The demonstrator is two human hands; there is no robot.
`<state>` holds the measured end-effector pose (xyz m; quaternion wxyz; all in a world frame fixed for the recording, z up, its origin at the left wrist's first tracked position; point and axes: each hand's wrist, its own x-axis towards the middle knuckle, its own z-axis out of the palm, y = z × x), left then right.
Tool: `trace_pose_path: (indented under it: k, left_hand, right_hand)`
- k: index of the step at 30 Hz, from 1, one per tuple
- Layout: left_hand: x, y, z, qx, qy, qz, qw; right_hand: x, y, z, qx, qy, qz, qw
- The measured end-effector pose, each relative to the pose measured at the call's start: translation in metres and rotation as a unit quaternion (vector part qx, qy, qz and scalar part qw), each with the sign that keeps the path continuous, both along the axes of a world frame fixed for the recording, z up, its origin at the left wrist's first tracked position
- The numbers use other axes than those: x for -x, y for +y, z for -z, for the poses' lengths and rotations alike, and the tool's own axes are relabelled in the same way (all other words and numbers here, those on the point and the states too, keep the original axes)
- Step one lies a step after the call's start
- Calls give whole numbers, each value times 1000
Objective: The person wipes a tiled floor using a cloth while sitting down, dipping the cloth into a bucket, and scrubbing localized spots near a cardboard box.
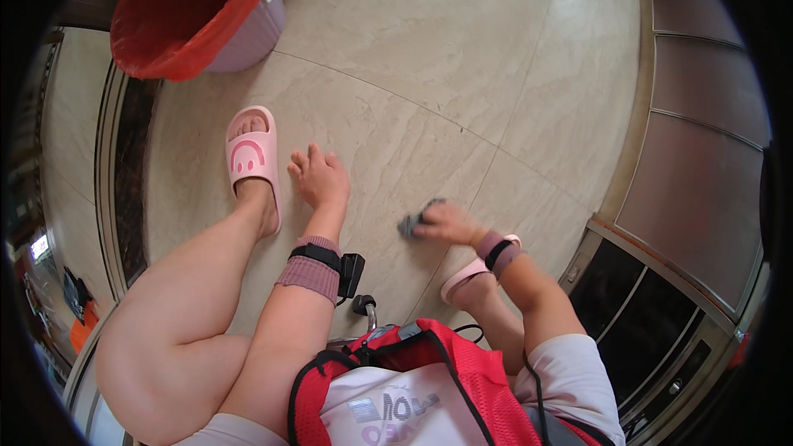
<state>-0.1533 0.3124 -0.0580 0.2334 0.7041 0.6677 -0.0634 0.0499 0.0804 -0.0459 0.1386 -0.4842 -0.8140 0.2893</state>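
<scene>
My right hand [447,223] is blurred, its fingers closed over a crumpled grey-blue cloth [410,227] at or just above the tiled floor [396,136]. Part of that cloth is hidden under the fingers. Over the tiles beside the pink slide sandal [251,155] on my left foot, my left hand [321,178] holds nothing, its fingers apart. A pink slide sandal [461,275] on my right foot shows partly behind my right wrist.
A lilac bin [251,37] with a red plastic liner [204,52] stands at the upper left. Brown cabinet panels [694,192] and a dark glass-fronted appliance [638,316] line the right side. A caster wheel [363,305] sits below my left wrist. A sliding-door track [111,179] runs along the left.
</scene>
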Motion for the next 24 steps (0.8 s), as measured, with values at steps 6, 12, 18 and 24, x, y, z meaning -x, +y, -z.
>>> trace_pose_path:
  k: [6,12,18,24]
  left_hand:
    - [0,7,-6,-30,-58,-71,995]
    - [0,11,-18,-86,-129,-186,970]
    - [3,17,-26,-22,-107,-195,975]
    - [4,19,-20,-22,-135,-190,972]
  right_hand:
    - [-24,122,-17,-33,-49,343,937]
    - [110,173,-3,-110,38,236,965]
    - [119,190,20,-8,-47,330,943]
    - [35,212,5,10,-96,545,833]
